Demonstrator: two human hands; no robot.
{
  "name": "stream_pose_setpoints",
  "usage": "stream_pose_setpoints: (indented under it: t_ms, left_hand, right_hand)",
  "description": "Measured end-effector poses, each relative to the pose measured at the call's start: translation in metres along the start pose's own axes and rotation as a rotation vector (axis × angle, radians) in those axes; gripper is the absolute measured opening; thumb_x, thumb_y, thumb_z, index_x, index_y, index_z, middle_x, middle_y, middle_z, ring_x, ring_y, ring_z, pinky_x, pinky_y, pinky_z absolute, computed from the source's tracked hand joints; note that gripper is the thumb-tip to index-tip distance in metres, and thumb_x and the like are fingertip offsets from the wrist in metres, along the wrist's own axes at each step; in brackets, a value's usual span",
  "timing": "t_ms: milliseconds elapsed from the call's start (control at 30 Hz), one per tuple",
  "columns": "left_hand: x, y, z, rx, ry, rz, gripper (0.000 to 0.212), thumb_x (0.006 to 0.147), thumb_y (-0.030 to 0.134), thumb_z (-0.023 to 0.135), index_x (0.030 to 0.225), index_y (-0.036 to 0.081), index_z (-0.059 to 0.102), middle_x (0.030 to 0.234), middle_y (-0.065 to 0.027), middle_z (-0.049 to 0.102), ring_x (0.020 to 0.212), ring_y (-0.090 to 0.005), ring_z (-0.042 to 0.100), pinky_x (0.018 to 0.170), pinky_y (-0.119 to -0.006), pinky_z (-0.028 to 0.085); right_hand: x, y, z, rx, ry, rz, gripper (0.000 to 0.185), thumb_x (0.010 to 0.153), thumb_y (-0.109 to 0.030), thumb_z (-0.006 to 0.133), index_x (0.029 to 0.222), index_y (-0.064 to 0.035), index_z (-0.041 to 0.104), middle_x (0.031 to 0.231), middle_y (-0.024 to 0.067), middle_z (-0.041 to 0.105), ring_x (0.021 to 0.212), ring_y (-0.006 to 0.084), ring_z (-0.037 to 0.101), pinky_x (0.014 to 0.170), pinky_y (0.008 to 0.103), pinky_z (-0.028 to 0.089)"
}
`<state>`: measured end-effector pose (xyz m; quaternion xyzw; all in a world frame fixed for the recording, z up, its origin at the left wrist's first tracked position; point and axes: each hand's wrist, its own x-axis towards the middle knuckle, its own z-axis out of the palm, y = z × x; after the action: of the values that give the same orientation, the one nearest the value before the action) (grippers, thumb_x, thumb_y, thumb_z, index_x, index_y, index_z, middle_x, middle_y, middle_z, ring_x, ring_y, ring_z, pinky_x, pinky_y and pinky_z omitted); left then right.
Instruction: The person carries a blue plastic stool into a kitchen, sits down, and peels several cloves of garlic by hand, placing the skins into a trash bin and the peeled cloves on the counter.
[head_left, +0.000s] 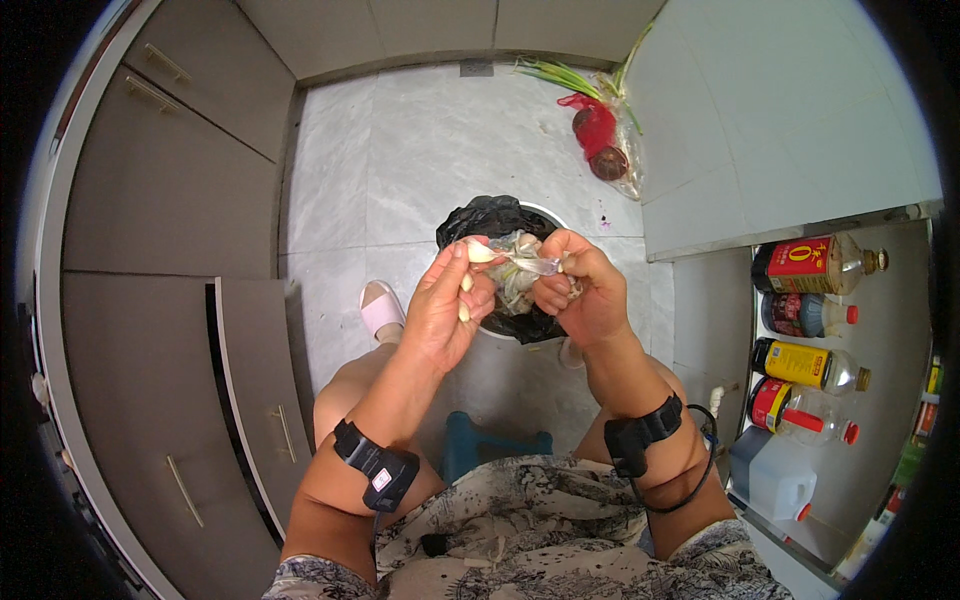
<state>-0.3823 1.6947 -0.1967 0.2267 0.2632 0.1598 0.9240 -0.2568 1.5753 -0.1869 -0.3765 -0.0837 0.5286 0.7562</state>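
Note:
Between thumb and fingers, my left hand (448, 300) holds a partly bare garlic clove (481, 251). Two more pale peeled cloves (465, 298) sit against the same palm. My right hand (589, 285) pinches a strip of purplish-white garlic skin (536, 265), which stretches across to the clove. Both hands are raised over a waste bin (541, 211) lined with a black plastic bag (480, 217). Below my fingers, rubbish in clear plastic (517, 289) shows in the bin, partly hidden by my hands.
Spring onions (559, 77) and a red net bag (596, 131) with round dark vegetables lie by the right wall. Several bottles (799, 266) stand on a shelf at right. At left, a cabinet door or drawer (259, 375) juts out. A blue stool (487, 446) is beneath me.

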Motion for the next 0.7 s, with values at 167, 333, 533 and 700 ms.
stream_pose_setpoints:
  t_ms: [167,333,533,700]
  left_hand:
    - [0.0,0.0,0.002,0.139,0.035,0.033,0.031,0.098,0.028,0.044,0.115,0.004,0.053,0.075,-0.003,0.056,0.052,-0.005,0.036,0.047,-0.019,0.029]
    - [-0.001,-0.002,-0.004,0.269,0.033,0.095,0.034,0.097,0.029,0.044,0.117,0.004,0.053,0.072,-0.0013,0.055,0.052,-0.0055,0.038,0.048,-0.02,0.031]
    - [-0.003,-0.006,0.002,0.272,0.051,0.055,0.03,0.096,0.025,0.049,0.116,0.004,0.054,0.079,0.0004,0.056,0.054,-0.0055,0.04,0.049,-0.019,0.032]
    - [-0.002,-0.008,0.002,0.409,0.041,0.103,0.027,0.091,0.016,0.056,0.115,0.002,0.055,0.077,0.0023,0.055,0.057,-0.0036,0.042,0.049,-0.018,0.033]
  right_hand:
    - [0.009,0.027,-0.016,-0.779,0.177,-0.318,0.012,0.082,-0.015,0.055,0.077,-0.004,0.057,0.06,-0.0019,0.049,0.052,0.0047,0.041,0.046,0.0208,0.031]
    - [0.007,0.028,0.013,-0.908,0.216,-0.398,0.016,0.08,-0.018,0.068,0.085,-0.0048,0.063,0.057,-0.0013,0.052,0.051,0.0043,0.044,0.045,0.0223,0.033]
    - [0.005,0.028,0.005,-1.061,0.194,-0.396,0.012,0.082,-0.017,0.065,0.089,-0.0061,0.064,0.055,0.0035,0.052,0.05,0.0066,0.047,0.046,0.0241,0.036]
    - [0.004,0.025,0.005,-1.102,0.189,-0.403,0.011,0.083,-0.016,0.063,0.086,-0.0057,0.063,0.058,0.0069,0.054,0.051,0.0105,0.05,0.048,0.0256,0.039]
